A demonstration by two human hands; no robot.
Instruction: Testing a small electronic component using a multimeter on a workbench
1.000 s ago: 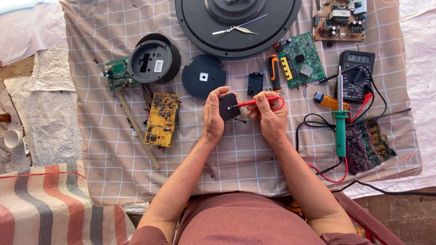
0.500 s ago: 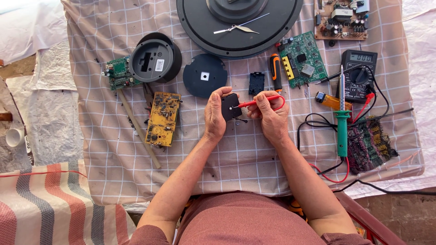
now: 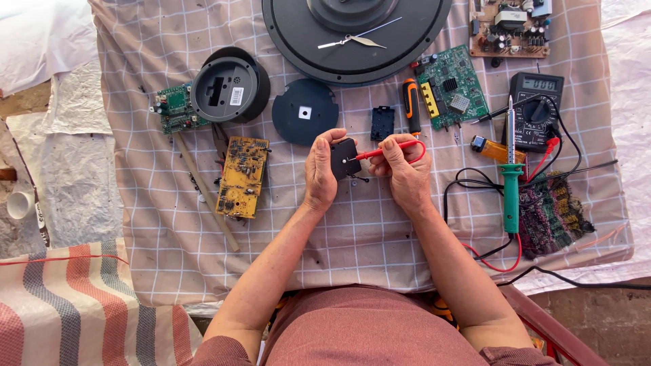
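My left hand (image 3: 321, 173) grips a small black square clock movement (image 3: 344, 158) above the checked cloth (image 3: 366, 230). My right hand (image 3: 405, 171) pinches a red multimeter probe (image 3: 384, 152), its tip touching the face of the movement. The probe's red lead loops over my right fingers. A small black part lies on the cloth just under the movement. The black multimeter (image 3: 536, 108) sits to the right, beyond my right hand.
A large black clock face (image 3: 291, 41) with hands lies at the top. Around it: a black disc (image 3: 305, 112), round black housing (image 3: 227, 88), yellow circuit board (image 3: 243, 176), green boards (image 3: 453, 87), orange-handled screwdriver (image 3: 411, 105), green soldering iron (image 3: 510, 183), wires.
Both hands stay at the same spot with the probe on the movement; only slight shifts of the view.
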